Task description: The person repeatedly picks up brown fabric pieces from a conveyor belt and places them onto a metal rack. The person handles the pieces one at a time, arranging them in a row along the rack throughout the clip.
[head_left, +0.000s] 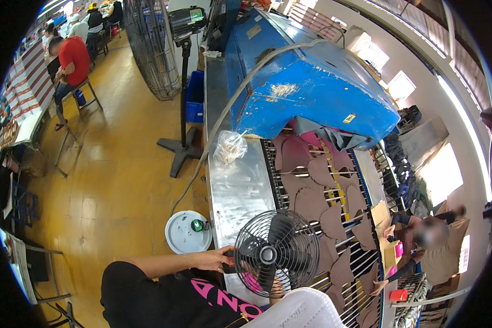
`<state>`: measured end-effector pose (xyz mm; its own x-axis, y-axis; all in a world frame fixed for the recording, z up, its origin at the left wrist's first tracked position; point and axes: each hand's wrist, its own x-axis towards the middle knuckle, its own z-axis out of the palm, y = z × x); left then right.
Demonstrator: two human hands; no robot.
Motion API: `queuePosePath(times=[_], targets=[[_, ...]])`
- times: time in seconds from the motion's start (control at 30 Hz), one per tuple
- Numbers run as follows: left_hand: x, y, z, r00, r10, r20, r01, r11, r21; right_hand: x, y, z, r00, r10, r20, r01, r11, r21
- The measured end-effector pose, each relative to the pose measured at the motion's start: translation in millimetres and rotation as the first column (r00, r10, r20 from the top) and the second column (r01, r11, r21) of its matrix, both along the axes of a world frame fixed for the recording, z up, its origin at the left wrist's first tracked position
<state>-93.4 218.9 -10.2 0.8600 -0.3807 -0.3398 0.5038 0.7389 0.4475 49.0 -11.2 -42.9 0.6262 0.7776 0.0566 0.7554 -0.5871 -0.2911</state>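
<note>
My left hand (217, 259) reaches across to the metal table edge, its fingers closed at a small dark red thing (230, 258) beside the fan cage. What that red thing is, I cannot make out. Directly in front of me stands a round black desk fan (268, 255) with a wire cage, and it covers much of my working spot. Pink and white striped material shows through its wires. Of my right hand, only a bit of skin may show below the fan; its fingers are hidden. Beyond, brown-mauve cut pieces (310, 203) lie on a conveyor of rods.
A blue machine housing (311, 82) stands over the conveyor's far end. A plastic bag (230, 146) lies on the metal table (240, 188). Left are a white round tub (188, 234) and a pedestal fan (153, 49). Across the conveyor, another person (434, 246) reaches toward the pieces.
</note>
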Motion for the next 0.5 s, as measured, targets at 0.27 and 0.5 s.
queuePosePath(times=[0.27, 0.5], targets=[[-47, -37, 4, 0.968, 0.244, -0.058, -0.246, 0.969, -0.035, 1, -6, 18, 0.998, 0.066, 0.014, -0.067, 0.995, 0.07], [-94, -11, 46, 0.933, 0.343, -0.107, -0.348, 0.937, -0.03, 24, -11, 65, 0.864, 0.357, 0.356, -0.423, 0.898, 0.125]])
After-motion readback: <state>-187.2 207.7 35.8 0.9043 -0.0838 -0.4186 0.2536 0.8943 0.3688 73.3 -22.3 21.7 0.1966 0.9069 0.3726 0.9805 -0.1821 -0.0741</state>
